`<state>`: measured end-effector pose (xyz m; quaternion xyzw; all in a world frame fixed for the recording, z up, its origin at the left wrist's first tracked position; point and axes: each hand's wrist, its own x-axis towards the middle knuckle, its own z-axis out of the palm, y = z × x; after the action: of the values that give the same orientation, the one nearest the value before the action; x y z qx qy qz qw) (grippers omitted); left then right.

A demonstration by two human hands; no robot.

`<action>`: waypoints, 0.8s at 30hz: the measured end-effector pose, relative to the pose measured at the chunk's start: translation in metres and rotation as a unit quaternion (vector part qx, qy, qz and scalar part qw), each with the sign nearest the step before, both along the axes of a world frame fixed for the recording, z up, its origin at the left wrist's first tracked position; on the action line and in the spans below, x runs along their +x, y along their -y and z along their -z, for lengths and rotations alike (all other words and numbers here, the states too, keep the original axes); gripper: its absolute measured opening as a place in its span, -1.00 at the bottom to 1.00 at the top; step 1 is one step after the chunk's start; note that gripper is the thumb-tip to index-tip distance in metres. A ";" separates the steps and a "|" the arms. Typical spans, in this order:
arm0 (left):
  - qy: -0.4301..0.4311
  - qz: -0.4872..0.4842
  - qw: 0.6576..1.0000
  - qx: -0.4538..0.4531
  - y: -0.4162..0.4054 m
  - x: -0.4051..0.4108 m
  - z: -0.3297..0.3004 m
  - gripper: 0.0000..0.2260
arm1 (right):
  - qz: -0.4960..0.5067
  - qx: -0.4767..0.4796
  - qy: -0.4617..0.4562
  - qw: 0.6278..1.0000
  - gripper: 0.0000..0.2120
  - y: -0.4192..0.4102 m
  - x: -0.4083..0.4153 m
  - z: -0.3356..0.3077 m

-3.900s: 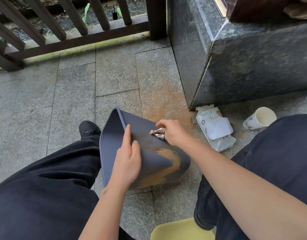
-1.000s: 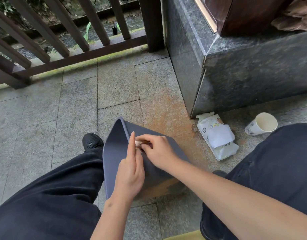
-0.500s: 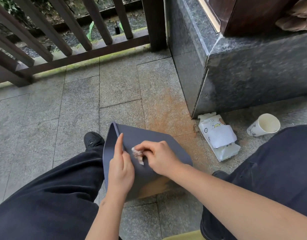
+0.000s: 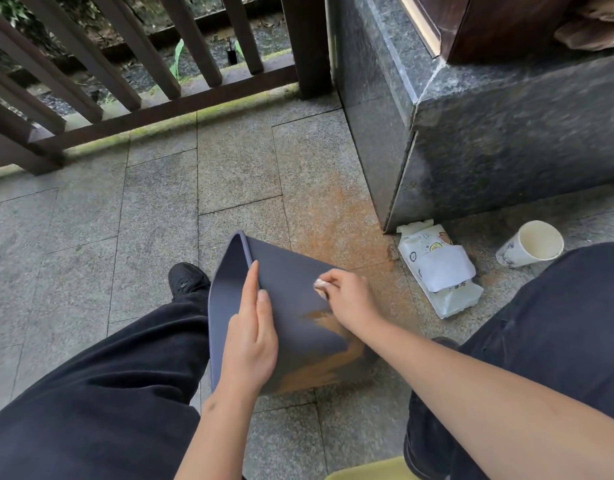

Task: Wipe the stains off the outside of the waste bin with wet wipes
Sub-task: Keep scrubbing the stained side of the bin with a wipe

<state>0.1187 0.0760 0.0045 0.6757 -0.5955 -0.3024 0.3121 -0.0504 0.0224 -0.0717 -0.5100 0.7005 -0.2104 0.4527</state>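
A dark blue-grey waste bin (image 4: 291,285) lies on its side on the stone floor between my legs, its open mouth facing left. Brown stains (image 4: 326,368) cover the lower part of its upward-facing wall. My left hand (image 4: 253,327) rests flat on the bin near the rim, fingers together, steadying it. My right hand (image 4: 347,299) presses a crumpled, soiled wet wipe (image 4: 320,284) against the bin wall just above the stained patch.
A pack of wet wipes (image 4: 440,271) lies on the floor to the right, beside a tipped paper cup (image 4: 530,244). A dark granite block (image 4: 506,140) stands behind them, a brown railing (image 4: 142,98) at the back. Orange-brown dust marks the floor (image 4: 333,216). A yellow edge (image 4: 367,471) shows below.
My right hand has slid the wipe to the right across the bin wall, away from my left hand. The bin's upper wall, stained earlier, now looks clean there.
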 end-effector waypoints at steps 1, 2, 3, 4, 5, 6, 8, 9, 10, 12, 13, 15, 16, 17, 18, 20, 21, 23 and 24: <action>0.001 0.006 1.000 0.002 0.001 -0.001 -0.002 -0.57 | -0.015 -0.028 0.027 0.999 -0.85 0.002 0.010 -0.010; 0.005 0.009 1.000 0.007 0.001 -0.002 -0.004 -0.56 | -0.036 -0.060 0.048 0.996 -0.82 0.002 0.020 -0.022; 0.010 0.008 1.000 0.011 0.003 -0.002 -0.006 -0.56 | -0.059 -0.094 0.064 0.992 -0.80 0.001 0.029 -0.032; 0.016 0.005 1.000 0.012 0.004 -0.001 -0.006 -0.56 | -0.079 -0.129 0.079 0.985 -0.77 -0.004 0.035 -0.041; 0.020 -0.002 1.000 0.010 0.006 0.000 -0.005 -0.56 | -0.098 -0.164 0.090 0.977 -0.75 -0.011 0.039 -0.047; 0.025 -0.012 1.000 0.011 0.008 0.001 -0.004 -0.56 | -0.113 -0.199 0.097 0.969 -0.72 -0.020 0.041 -0.051; 0.034 -0.041 0.998 0.019 0.011 0.002 -0.001 -0.54 | -0.140 -0.256 0.101 0.951 -0.69 -0.035 0.041 -0.052; 0.035 -0.050 0.998 0.020 0.011 0.003 0.000 -0.54 | -0.151 -0.277 0.096 0.944 -0.67 -0.040 0.040 -0.050; 0.034 -0.057 0.998 0.016 0.011 0.003 0.001 -0.54 | -0.160 -0.292 0.087 0.939 -0.67 -0.043 0.038 -0.046; 0.033 -0.073 0.997 0.010 0.011 0.005 0.001 -0.55 | -0.163 -0.302 0.062 0.937 -0.67 -0.046 0.030 -0.037; 0.034 -0.081 0.996 0.012 0.011 0.007 0.002 -0.55 | -0.156 -0.294 0.051 0.942 -0.67 -0.046 0.025 -0.031; 0.034 -0.086 0.996 0.018 0.010 0.010 0.003 -0.54 | -0.125 -0.239 0.023 0.963 -0.67 -0.044 0.011 -0.018; 0.032 -0.082 0.996 0.021 0.009 0.010 0.002 -0.53 | -0.106 -0.192 -0.002 0.976 -0.68 -0.042 0.001 -0.010; 0.031 -0.076 0.996 0.025 0.008 0.011 0.002 -0.53 | -0.090 -0.137 -0.034 0.986 -0.68 -0.040 -0.010 -0.001; 0.030 -0.070 0.997 0.030 0.007 0.011 0.002 -0.52 | -0.081 -0.084 -0.074 0.990 -0.68 -0.038 -0.021 0.007; 0.027 -0.064 0.997 0.036 0.004 0.012 0.003 -0.53 | -0.068 -0.005 -0.145 0.987 -0.68 -0.041 -0.039 0.022; 0.025 -0.065 0.997 0.036 0.002 0.012 0.004 -0.53 | -0.056 0.017 -0.161 0.985 -0.68 -0.044 -0.044 0.028; 0.022 -0.063 0.997 0.036 0.000 0.012 0.003 -0.54 | -0.024 0.036 -0.170 0.985 -0.67 -0.047 -0.047 0.032; 0.023 -0.063 0.997 0.038 0.001 0.012 0.003 -0.54 | -0.009 0.038 -0.170 0.985 -0.67 -0.047 -0.045 0.031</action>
<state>0.1309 0.0753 0.0013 0.7301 -0.5464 -0.2894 0.2909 -0.0955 0.0691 -0.1029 -0.5275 0.7699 -0.0899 0.3477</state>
